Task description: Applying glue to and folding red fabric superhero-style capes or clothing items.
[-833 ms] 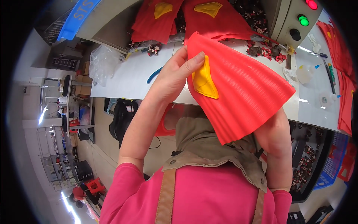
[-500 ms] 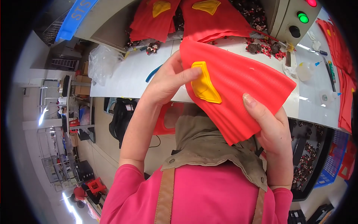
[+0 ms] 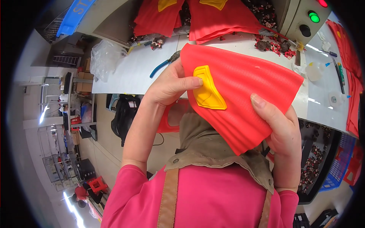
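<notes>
Both hands hold up a red moulded cape with wavy folds, tilted in front of my apron. A yellow raised emblem sits near its left edge. My left hand grips that edge, its thumb lying on the emblem and its fingers hidden behind the cape. At the lower right, my right hand grips the cape with its thumb on the front; its other fingers are mostly behind. Just beyond my left hand, pliers with blue handles lie on the white table.
More red capes with yellow emblems are stacked at the far side, among small dark and red pieces. A control box with lit buttons stands far right. Small bottles and pens lie at right. Below is a black tray of small parts.
The cape and both hands have shifted slightly downward in the picture. More of the pliers shows beyond my left hand. Both grips stay the same.
</notes>
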The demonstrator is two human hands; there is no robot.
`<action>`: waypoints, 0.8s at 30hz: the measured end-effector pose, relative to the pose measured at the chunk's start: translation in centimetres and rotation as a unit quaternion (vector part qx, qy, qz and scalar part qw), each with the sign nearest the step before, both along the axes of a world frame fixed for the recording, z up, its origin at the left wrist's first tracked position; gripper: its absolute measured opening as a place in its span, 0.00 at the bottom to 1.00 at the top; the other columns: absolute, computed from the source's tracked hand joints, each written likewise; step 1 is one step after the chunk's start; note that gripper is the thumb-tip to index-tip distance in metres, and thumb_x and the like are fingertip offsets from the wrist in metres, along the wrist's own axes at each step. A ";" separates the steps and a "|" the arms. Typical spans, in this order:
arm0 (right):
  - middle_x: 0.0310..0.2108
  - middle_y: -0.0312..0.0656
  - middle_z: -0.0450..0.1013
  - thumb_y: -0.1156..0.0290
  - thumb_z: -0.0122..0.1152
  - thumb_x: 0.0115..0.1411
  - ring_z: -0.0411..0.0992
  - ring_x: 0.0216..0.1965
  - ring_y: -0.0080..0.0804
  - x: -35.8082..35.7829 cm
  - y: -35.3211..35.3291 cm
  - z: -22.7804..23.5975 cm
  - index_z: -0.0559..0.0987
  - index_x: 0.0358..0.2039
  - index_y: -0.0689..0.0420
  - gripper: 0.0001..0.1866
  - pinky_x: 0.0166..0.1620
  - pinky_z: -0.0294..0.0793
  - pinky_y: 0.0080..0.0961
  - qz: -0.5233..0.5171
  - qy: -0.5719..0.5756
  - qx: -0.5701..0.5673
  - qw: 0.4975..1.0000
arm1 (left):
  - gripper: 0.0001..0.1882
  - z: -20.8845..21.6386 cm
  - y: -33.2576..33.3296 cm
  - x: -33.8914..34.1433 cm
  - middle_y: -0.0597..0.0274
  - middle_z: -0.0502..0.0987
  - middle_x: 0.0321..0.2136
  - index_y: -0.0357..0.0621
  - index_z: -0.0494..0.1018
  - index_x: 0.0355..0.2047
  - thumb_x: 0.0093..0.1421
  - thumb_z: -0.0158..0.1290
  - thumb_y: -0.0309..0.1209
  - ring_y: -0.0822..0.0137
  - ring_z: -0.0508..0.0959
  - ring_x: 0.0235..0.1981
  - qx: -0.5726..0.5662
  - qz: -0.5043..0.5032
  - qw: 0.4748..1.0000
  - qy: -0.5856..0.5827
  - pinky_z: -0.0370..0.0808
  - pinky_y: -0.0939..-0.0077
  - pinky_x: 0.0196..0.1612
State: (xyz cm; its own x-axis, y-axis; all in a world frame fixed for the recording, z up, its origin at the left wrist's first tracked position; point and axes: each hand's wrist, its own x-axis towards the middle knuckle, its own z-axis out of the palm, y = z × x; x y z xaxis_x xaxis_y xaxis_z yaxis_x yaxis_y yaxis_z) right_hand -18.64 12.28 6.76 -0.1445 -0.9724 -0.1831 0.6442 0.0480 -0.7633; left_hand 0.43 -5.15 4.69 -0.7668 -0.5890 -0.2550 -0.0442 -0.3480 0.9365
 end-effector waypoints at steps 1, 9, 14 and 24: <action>0.50 0.48 0.70 0.73 0.55 0.60 0.71 0.51 0.34 0.0 0.0 0.1 0.66 0.55 0.67 0.23 0.53 0.70 0.29 0.006 0.000 -0.002 1.000 | 0.40 -0.1 0.0 0.0 0.60 0.71 0.53 0.40 0.59 0.59 0.47 0.65 0.28 0.66 0.70 0.54 0.006 -0.001 1.000 0.006 0.64 0.69 0.60; 0.47 0.40 0.72 0.71 0.54 0.63 0.69 0.47 0.24 0.4 -0.1 -0.2 0.70 0.52 0.65 0.19 0.52 0.68 0.22 0.004 -0.006 -0.008 1.000 | 0.41 -1.2 0.3 0.3 0.61 0.70 0.53 0.42 0.59 0.60 0.47 0.66 0.31 0.66 0.69 0.55 0.042 -0.006 0.998 0.043 0.63 0.68 0.60; 0.46 0.40 0.72 0.71 0.54 0.63 0.70 0.46 0.23 0.1 -0.3 -0.2 0.71 0.51 0.65 0.17 0.51 0.68 0.21 0.007 -0.009 -0.007 1.000 | 0.42 -1.9 0.2 0.3 0.62 0.70 0.54 0.43 0.59 0.60 0.47 0.67 0.34 0.67 0.69 0.56 0.048 -0.005 0.998 0.043 0.63 0.69 0.60; 0.46 0.47 0.73 0.73 0.56 0.59 0.74 0.45 0.31 -0.4 -0.9 0.7 0.70 0.51 0.68 0.21 0.50 0.72 0.25 0.009 0.002 -0.003 1.000 | 0.40 -2.6 0.2 0.4 0.61 0.69 0.56 0.43 0.58 0.61 0.50 0.64 0.35 0.65 0.68 0.57 0.075 -0.012 0.994 0.081 0.63 0.68 0.61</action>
State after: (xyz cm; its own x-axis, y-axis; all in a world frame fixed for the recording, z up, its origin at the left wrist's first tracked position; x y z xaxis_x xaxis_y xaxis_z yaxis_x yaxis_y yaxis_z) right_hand -18.99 11.41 7.46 -0.1284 -0.9759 -0.1767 0.6404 0.0545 -0.7661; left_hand 0.81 -4.98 2.07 -0.8185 -0.5342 -0.2113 0.0918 -0.4847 0.8699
